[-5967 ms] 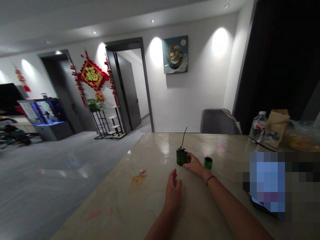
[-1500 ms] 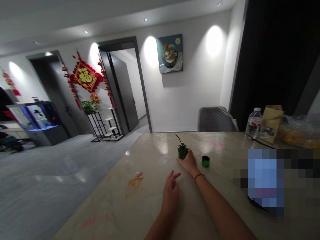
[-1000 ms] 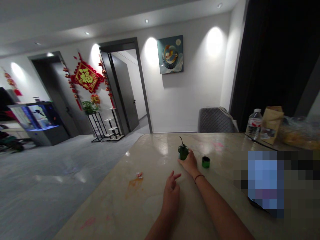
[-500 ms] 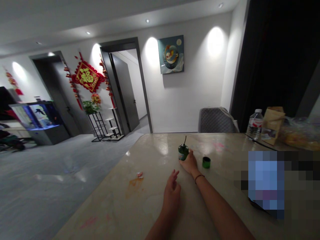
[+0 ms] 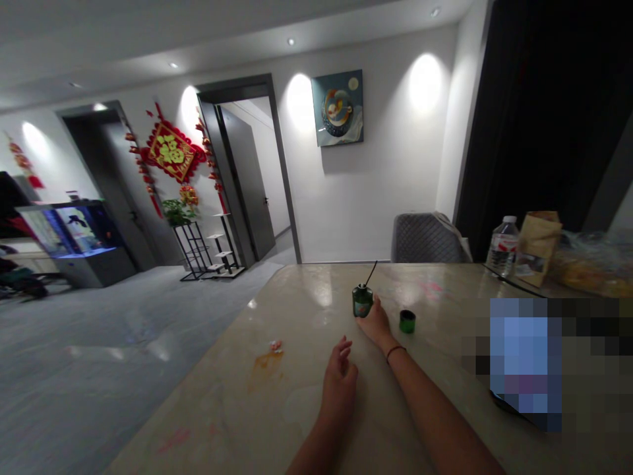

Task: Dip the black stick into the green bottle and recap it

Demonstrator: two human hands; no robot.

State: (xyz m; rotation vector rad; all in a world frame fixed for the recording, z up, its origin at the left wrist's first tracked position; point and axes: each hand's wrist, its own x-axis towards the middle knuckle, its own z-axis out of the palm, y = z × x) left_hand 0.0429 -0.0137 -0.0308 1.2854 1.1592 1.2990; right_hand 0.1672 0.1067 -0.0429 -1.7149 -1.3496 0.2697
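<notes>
Head view: our right hand (image 5: 376, 324) has its fingers against a green bottle (image 5: 362, 301) on the stone surface (image 5: 297, 310), grip unclear, near a green cap (image 5: 407, 321); our left hand (image 5: 339, 389) lies apart, fingers (image 5: 343, 348) loosely spread.

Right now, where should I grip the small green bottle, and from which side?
Grip the small green bottle by its round body, from the right, where the right hand lies beside it. It stands upright, and the thin black stick rising from its neck looks too slender.
</notes>
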